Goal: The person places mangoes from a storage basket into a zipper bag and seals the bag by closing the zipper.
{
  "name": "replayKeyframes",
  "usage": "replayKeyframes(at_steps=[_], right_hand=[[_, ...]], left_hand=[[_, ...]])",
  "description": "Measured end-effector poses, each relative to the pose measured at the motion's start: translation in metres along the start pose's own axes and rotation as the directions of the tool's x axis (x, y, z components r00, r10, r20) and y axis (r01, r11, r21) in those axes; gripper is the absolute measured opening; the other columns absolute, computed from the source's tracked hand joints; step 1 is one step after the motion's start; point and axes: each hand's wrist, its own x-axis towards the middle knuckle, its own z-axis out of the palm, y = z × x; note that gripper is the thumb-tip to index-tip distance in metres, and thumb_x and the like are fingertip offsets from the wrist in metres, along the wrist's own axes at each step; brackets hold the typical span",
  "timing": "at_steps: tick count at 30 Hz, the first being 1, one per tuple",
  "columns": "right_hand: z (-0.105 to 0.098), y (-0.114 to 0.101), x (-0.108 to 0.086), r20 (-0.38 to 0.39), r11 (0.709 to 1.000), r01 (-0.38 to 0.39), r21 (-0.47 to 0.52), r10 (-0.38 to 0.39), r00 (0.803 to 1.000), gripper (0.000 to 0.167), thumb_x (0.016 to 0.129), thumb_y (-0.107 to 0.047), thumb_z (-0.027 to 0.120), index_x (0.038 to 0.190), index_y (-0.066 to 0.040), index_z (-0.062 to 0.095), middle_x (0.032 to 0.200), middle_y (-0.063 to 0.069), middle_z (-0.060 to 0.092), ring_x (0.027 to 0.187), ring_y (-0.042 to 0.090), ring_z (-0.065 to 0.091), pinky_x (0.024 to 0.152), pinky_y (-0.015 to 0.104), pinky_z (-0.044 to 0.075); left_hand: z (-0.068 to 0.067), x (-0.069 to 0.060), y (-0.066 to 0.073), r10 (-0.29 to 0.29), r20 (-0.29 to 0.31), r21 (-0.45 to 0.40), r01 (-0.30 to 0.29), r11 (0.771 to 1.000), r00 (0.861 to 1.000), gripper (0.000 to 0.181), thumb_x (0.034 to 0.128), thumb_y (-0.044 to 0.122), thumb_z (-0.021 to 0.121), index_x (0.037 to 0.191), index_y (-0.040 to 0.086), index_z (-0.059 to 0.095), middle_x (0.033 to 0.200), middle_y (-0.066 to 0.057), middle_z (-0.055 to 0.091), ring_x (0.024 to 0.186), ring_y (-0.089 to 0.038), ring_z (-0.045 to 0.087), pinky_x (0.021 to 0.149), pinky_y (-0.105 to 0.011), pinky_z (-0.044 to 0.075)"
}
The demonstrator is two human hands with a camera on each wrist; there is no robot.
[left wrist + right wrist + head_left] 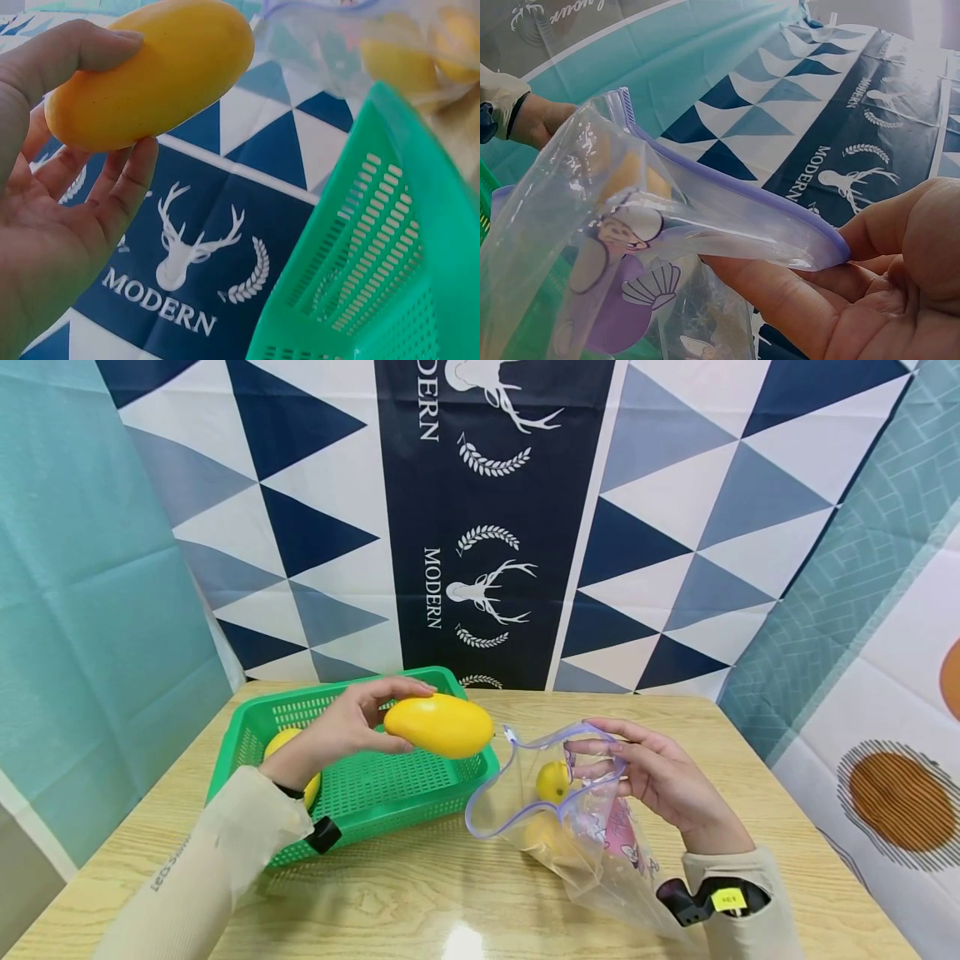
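Note:
My left hand (341,732) holds a yellow mango (440,725) above the right side of the green basket (405,793); in the left wrist view the thumb lies on top of the mango (154,75) and fingers support it from below. With my right hand (663,777) I pinch the purple-edged rim of a clear zip bag (517,814), whose mouth gapes toward the mango. The right wrist view shows thumb and fingers of the hand (855,277) on that rim (780,214). Inside the bag are a yellow fruit (552,782) and another yellowish one below it.
More yellow fruit (285,742) lies at the left end of the basket, partly behind my left forearm. Basket and bag rest on a wooden table (390,893). Patterned cloth (315,527) hangs behind the table, with more cloth at both sides.

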Motion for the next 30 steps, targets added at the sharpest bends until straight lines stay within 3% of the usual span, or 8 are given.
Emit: replayKeyframes(at_steps=[11, 21, 30], right_hand=[[0.002, -0.002, 0.001, -0.003, 1.000, -0.006, 0.014, 0.006, 1.000, 0.052, 0.105, 0.007, 0.016, 0.145, -0.004, 0.047, 0.137, 0.015, 0.059, 0.115, 0.027, 0.065, 0.090, 0.038, 0.052], [0.002, -0.002, 0.001, 0.000, 1.000, -0.003, 0.004, 0.003, 1.000, 0.052, 0.105, 0.007, 0.016, 0.146, -0.004, 0.046, 0.138, 0.014, 0.059, 0.115, 0.027, 0.065, 0.090, 0.039, 0.052], [0.001, 0.000, 0.000, 0.001, 1.000, -0.005, -0.001, 0.005, 1.000, 0.052, 0.105, 0.007, 0.017, 0.146, -0.004, 0.046, 0.137, 0.015, 0.059, 0.114, 0.028, 0.065, 0.089, 0.039, 0.053]], left_hand=[[0.016, 0.000, 0.009, 0.039, 0.061, -0.027, -0.037, 0.999, 0.997, 0.058, 0.0790, -0.004, 0.079, 0.132, -0.005, 0.056, 0.137, -0.014, 0.054, 0.120, -0.029, 0.054, 0.099, -0.038, 0.050], [0.033, 0.001, 0.007, 0.091, 0.123, -0.034, -0.087, 0.996, 0.988, 0.056, 0.0794, -0.005, 0.078, 0.131, -0.007, 0.056, 0.134, -0.018, 0.055, 0.118, -0.032, 0.055, 0.098, -0.041, 0.051], [0.054, 0.004, 0.001, 0.063, 0.149, -0.028, -0.059, 0.998, 0.987, 0.056, 0.0774, -0.004, 0.079, 0.130, -0.002, 0.059, 0.135, -0.013, 0.057, 0.121, -0.029, 0.053, 0.098, -0.043, 0.050]])
